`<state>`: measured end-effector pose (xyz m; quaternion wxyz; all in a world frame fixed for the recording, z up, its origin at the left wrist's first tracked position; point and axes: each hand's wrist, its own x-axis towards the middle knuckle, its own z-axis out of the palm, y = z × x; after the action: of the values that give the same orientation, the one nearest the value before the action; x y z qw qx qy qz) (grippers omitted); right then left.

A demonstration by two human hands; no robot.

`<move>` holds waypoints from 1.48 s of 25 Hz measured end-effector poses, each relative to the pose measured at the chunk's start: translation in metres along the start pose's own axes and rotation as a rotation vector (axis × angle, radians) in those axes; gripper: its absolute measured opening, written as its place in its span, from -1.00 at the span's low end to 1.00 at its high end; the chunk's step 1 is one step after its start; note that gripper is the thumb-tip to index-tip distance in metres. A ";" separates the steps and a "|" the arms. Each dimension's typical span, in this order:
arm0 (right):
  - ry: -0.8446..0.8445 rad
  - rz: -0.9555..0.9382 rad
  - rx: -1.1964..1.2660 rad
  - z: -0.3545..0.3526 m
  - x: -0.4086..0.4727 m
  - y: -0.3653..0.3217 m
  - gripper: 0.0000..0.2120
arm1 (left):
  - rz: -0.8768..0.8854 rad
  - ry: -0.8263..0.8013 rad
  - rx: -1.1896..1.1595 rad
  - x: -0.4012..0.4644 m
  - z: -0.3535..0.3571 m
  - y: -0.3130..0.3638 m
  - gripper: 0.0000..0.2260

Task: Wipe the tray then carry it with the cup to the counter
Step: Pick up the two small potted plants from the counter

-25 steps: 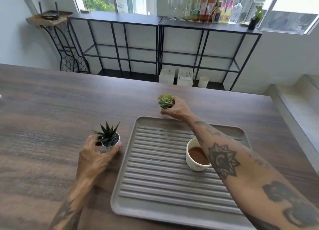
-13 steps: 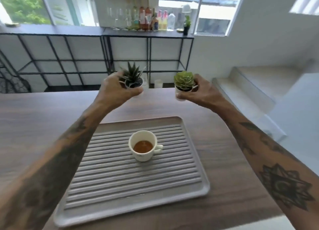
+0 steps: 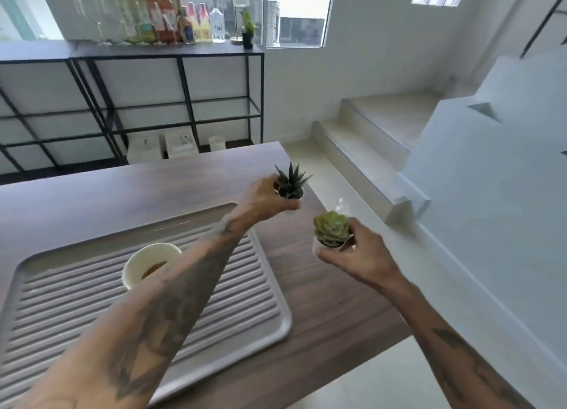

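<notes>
each hand grips a potted plant, left hand [image 3: 264,198] the spiky plant [image 3: 290,181], right hand [image 3: 356,252] the rosette plant [image 3: 331,229]; tray [image 3: 270,292] unwiped, cup [image 3: 147,263] aboard, carrying pending.

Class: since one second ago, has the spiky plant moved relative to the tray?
Yes. The spiky plant, held by the left hand, went from the tray's left side to beyond its far right corner.

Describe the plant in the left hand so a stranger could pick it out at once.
Start at the grey ridged tray on the wooden table. Past its far right corner, the left hand holds a spiky plant. Its dark pointed leaves differ from the pale rosette plant.
</notes>
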<state>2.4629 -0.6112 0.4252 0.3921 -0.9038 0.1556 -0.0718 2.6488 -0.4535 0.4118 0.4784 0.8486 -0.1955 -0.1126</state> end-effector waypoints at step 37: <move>-0.235 -0.442 -0.451 0.204 -0.015 -0.049 -0.44 | -0.358 0.471 0.728 -0.295 -0.139 -0.182 -0.23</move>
<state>2.5110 -0.4345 0.3223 0.1726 -0.9818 -0.0786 -0.0140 2.4774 -0.1325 0.3286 0.1540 0.9841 0.0410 0.0784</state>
